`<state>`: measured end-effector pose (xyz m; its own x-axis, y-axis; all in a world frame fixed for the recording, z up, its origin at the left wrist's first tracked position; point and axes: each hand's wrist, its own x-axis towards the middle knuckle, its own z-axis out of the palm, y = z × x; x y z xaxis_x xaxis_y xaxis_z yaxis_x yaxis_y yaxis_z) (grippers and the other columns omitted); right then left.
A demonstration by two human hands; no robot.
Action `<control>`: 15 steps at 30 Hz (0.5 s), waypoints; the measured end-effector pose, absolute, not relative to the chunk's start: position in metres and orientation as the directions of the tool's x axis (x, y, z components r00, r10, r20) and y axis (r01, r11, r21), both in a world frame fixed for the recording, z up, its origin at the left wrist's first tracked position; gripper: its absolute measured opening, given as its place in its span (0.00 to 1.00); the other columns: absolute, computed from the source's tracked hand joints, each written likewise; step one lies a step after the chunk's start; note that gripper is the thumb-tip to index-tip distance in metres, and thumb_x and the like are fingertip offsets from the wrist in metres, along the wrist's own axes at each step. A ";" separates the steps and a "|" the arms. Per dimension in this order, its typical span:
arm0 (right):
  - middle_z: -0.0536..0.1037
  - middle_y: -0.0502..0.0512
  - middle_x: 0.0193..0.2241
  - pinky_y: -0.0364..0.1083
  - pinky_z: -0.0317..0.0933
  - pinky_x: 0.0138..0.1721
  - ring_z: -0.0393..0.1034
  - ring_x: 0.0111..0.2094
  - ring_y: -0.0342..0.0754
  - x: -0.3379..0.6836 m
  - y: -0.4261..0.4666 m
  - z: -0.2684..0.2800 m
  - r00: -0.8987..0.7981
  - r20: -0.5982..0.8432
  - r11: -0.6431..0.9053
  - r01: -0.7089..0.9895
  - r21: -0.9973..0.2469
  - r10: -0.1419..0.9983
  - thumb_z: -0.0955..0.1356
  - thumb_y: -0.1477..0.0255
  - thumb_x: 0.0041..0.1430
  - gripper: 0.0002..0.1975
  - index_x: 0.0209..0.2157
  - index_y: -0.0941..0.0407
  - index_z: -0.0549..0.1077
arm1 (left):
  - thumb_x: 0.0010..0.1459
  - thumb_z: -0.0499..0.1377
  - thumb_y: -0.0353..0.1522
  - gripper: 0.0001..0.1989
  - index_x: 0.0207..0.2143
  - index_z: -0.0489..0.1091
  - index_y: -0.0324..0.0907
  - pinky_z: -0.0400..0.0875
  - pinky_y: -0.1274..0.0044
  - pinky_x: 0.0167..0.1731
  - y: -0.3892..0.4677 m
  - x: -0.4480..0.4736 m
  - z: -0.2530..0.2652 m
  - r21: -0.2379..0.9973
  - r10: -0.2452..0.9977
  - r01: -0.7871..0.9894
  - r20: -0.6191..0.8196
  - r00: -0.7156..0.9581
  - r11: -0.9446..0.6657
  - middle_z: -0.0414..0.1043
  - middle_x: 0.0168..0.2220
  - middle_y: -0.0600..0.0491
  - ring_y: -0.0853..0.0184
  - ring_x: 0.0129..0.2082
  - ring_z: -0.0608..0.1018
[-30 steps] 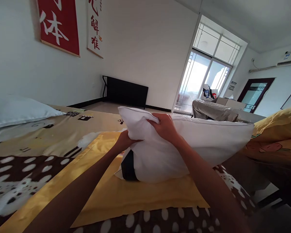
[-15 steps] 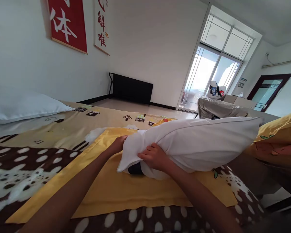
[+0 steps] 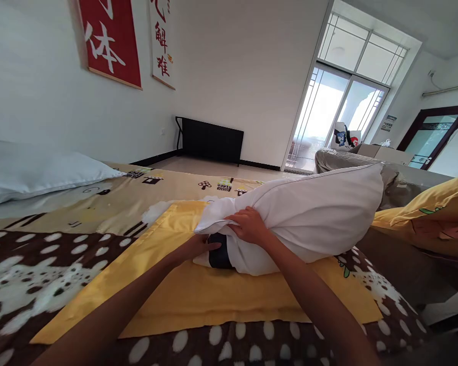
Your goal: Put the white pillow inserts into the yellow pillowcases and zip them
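A plump white pillow (image 3: pixel 320 213) lies across a yellow cloth (image 3: pixel 175 300), its left end lifted and gaping, with a black patch (image 3: pixel 220 250) showing in the gap. My right hand (image 3: pixel 249 226) is closed on the white fabric at the upper edge of that end. Below the raised corner is my left hand (image 3: pixel 194 248), its thumb stretched out over the black patch and apart from the fingers. The left fingertips are partly hidden by the fabric.
A patterned brown and beige blanket (image 3: pixel 76 254) covers the bed. Another white pillow (image 3: pixel 41 170) lies at the left. Yellow printed bedding (image 3: pixel 431 211) is at the right edge. Beyond stand a black panel (image 3: pixel 211 141) and a plastic-wrapped piece of furniture (image 3: pixel 328 161).
My left hand has come down from the pillow's far side to the gap at its end. My right hand has raised the fabric edge, and more of the black patch shows.
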<state>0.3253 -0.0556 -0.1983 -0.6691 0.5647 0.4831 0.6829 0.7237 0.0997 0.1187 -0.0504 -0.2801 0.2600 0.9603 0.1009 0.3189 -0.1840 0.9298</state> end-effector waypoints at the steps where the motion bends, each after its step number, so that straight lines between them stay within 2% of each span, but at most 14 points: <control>1: 0.80 0.53 0.36 0.45 0.50 0.40 0.71 0.37 0.45 0.326 -0.054 -0.196 -0.662 0.492 0.722 0.686 0.093 0.566 0.65 0.68 0.62 0.12 0.45 0.53 0.74 | 0.37 0.68 0.41 0.20 0.34 0.77 0.42 0.67 0.73 0.37 -0.049 0.122 -0.280 0.943 0.962 0.283 0.102 0.255 -0.175 0.77 0.37 0.50 0.54 0.40 0.75; 4: 0.80 0.52 0.34 0.45 0.50 0.39 0.70 0.36 0.45 0.329 -0.052 -0.190 -0.645 0.538 0.731 0.678 0.076 0.543 0.65 0.69 0.61 0.11 0.44 0.53 0.75 | 0.37 0.68 0.42 0.20 0.33 0.76 0.40 0.67 0.74 0.38 -0.046 0.134 -0.275 0.979 0.970 0.145 0.108 0.220 -0.142 0.77 0.34 0.51 0.55 0.41 0.75; 6: 0.78 0.52 0.31 0.45 0.51 0.38 0.69 0.34 0.45 0.333 -0.053 -0.189 -0.630 0.587 0.735 0.672 0.086 0.507 0.64 0.70 0.61 0.12 0.46 0.54 0.74 | 0.39 0.66 0.43 0.20 0.32 0.75 0.39 0.68 0.73 0.36 -0.044 0.141 -0.273 0.995 0.983 0.040 0.080 0.165 -0.087 0.76 0.31 0.50 0.55 0.38 0.75; 9: 0.76 0.52 0.28 0.45 0.50 0.36 0.67 0.32 0.45 0.341 -0.058 -0.195 -0.658 0.610 0.725 0.662 0.189 0.442 0.62 0.71 0.62 0.17 0.52 0.54 0.70 | 0.40 0.65 0.42 0.18 0.31 0.74 0.38 0.69 0.73 0.33 -0.040 0.146 -0.274 0.993 0.996 -0.113 -0.003 0.086 0.013 0.76 0.28 0.49 0.57 0.34 0.76; 12: 0.75 0.53 0.29 0.47 0.49 0.36 0.66 0.31 0.46 0.346 -0.063 -0.211 -0.773 0.491 0.718 0.599 0.354 0.402 0.62 0.70 0.62 0.20 0.55 0.52 0.67 | 0.39 0.65 0.38 0.15 0.29 0.72 0.37 0.69 0.73 0.32 -0.038 0.144 -0.276 0.966 0.991 -0.230 -0.097 0.086 0.115 0.76 0.28 0.49 0.59 0.32 0.76; 15: 0.75 0.54 0.32 0.48 0.48 0.37 0.66 0.34 0.47 0.344 -0.065 -0.226 -0.843 0.361 0.722 0.531 0.444 0.399 0.60 0.70 0.63 0.21 0.58 0.50 0.64 | 0.40 0.62 0.32 0.10 0.26 0.72 0.33 0.69 0.72 0.28 -0.041 0.139 -0.276 0.934 0.970 -0.269 -0.210 0.124 0.236 0.75 0.24 0.46 0.60 0.26 0.75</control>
<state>0.3438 -0.0654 -0.2261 -0.8431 0.3987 0.3608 0.5312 0.7215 0.4440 0.1393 -0.0411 -0.2764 0.1241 0.9698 -0.2098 -0.2688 0.2364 0.9337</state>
